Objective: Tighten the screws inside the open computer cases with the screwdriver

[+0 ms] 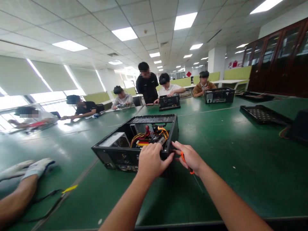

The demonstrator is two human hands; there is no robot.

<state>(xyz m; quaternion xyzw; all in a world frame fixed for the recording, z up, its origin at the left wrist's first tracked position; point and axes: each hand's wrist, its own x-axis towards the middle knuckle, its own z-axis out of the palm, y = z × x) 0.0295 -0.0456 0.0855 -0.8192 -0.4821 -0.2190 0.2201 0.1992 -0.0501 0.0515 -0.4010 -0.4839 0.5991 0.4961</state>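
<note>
An open black computer case lies on the green table, with a silver power supply, a fan grille and red, yellow and black cables inside. My left hand grips the near right corner of the case, its fingers over the top edge and the thumb pointing right. My right hand is at the right side of that same corner, fingertips near the frame. It holds an orange-handled screwdriver against the palm, the thin shaft pointing down toward the table.
At the left edge lie a person's gloved hands, near a black strap with a yellow tag. Other people sit or stand across the table with two more cases. A black panel lies at the right.
</note>
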